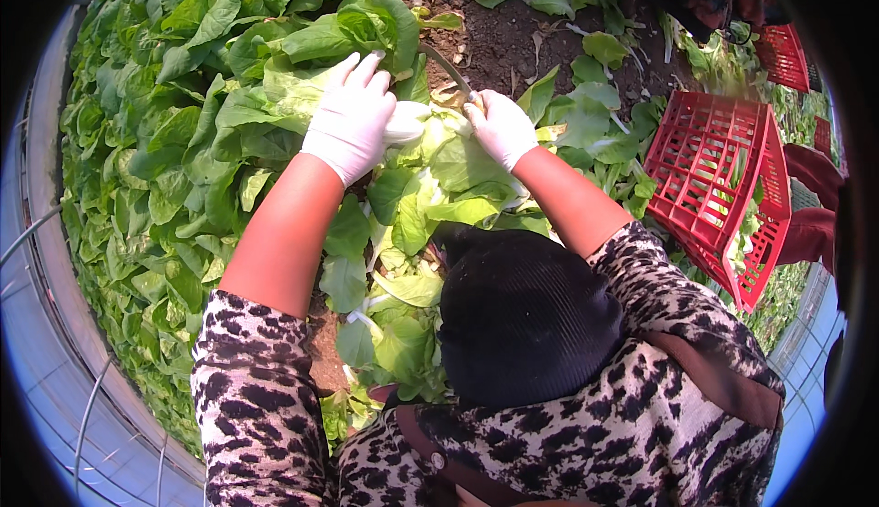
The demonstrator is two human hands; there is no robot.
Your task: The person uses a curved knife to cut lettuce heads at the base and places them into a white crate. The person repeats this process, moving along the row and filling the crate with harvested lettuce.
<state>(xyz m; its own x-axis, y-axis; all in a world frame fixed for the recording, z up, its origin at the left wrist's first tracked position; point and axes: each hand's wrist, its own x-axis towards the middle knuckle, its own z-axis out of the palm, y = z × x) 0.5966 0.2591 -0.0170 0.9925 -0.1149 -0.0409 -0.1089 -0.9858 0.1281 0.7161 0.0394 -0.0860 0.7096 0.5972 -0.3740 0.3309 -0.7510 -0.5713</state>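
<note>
My left hand (351,112), in a white glove, grips a head of leafy greens (295,95) that lies on its side. The pale stem base (404,125) of the head sticks out to the right of my fingers. In my right hand (500,126), also gloved in white, is the handle of a sickle (446,64). Its thin curved blade points up and left, close to the leaves of a standing plant (374,26). Cut loose leaves (460,164) are spread beneath and between both hands.
Dense rows of leafy greens (158,129) fill the left side. Bare soil (505,37) with scattered leaves lies ahead. On the right, a tilted red plastic crate (711,157) holds greens. Another person's maroon trouser leg (810,236) shows behind it. A dark ribbed cloth-covered knee (529,315) is below.
</note>
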